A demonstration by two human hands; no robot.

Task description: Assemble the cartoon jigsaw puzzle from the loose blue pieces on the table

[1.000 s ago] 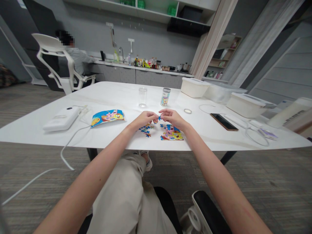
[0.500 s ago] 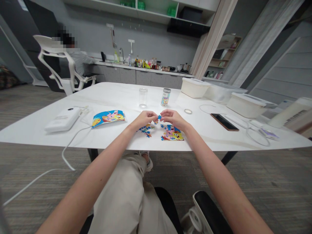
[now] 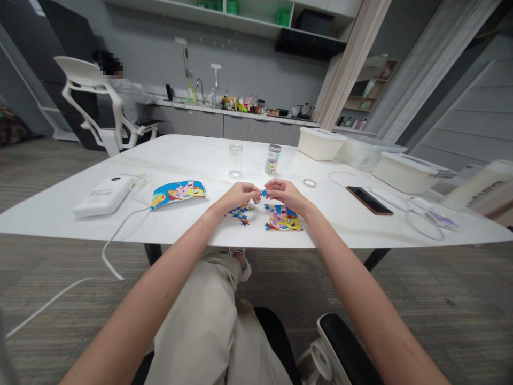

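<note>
- Pinching a blue puzzle piece (image 3: 264, 193) in the right hand (image 3: 289, 197), thumb against fingertips
- Left hand (image 3: 239, 196): fingers curled together, tips just beside that piece; can't tell if they grip anything
- Joined puzzle section (image 3: 285, 220) lies flat on the near side of the right hand, ragged edge facing left; loose pieces (image 3: 241, 215) sit just nearer than the left hand
- Risk: piece is small, a slack pinch could drop it among the loose ones
- Risk: right wrist is close to the joined section, a low sweep could shift it or pop a joint
- Risk: left forearm dragging could push loose pieces off the near table edge (image 3: 180, 241)
- Containers: transparent jar (image 3: 235, 161) beyond left hand, no contents visible; printed jar (image 3: 272, 160) beyond right hand, metallic top on, label hides the inside
- White bin (image 3: 319, 145), translucent bin (image 3: 360, 153) and cream bin (image 3: 406, 175) far right of both hands, lids on, contents not readable
</note>
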